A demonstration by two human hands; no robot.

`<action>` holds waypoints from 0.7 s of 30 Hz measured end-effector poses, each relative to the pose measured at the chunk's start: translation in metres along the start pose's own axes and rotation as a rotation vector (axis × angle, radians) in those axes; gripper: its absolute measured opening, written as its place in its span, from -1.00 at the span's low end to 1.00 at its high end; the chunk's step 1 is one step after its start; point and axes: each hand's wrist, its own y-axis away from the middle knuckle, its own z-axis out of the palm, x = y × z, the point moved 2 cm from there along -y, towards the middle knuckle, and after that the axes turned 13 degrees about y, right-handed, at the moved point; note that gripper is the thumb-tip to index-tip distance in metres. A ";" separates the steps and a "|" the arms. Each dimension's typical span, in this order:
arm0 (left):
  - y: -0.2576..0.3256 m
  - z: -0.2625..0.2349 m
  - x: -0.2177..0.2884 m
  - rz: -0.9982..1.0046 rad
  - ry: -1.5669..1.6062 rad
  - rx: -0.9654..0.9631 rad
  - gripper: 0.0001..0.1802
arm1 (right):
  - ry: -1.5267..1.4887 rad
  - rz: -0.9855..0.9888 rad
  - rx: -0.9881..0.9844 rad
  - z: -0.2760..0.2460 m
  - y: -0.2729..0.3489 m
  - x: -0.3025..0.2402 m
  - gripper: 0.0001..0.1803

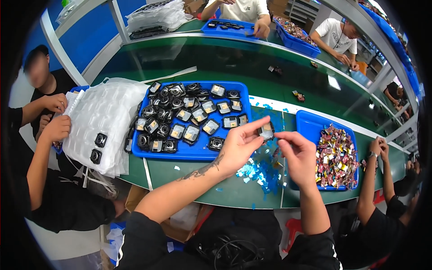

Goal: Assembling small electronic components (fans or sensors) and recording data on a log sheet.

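Note:
My left hand (238, 150) pinches a small black device housing (266, 131) between thumb and fingers, its silvery-grey face with a tan patch showing. My right hand (298, 155) is close at the housing's right edge, thumb and forefinger pressed together; whatever they grip is too small to make out. To the left, a blue tray (189, 155) holds many similar black housings, some with the grey face up, others showing a round ring. Below my hands lie scattered blue and white film scraps (258, 173). At the right, a second blue tray (306, 121) is heaped with small wired components (336, 157).
A stack of clear plastic blister trays (101, 121) stands left, two black housings on it, a person's hands at its edge. Beyond runs a green conveyor belt (216, 58) with a few loose parts. Other people work across it and at the right.

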 end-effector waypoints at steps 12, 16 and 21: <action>0.002 0.003 -0.005 -0.022 -0.025 -0.083 -0.48 | 0.077 -0.005 0.149 0.012 -0.006 -0.007 -0.89; 0.003 0.004 -0.005 0.011 -0.018 -0.096 -0.48 | 0.082 -0.036 0.183 0.014 -0.005 -0.009 -0.92; 0.002 0.004 -0.005 -0.008 -0.019 -0.104 -0.49 | 0.062 -0.052 0.195 0.014 -0.005 -0.009 -0.93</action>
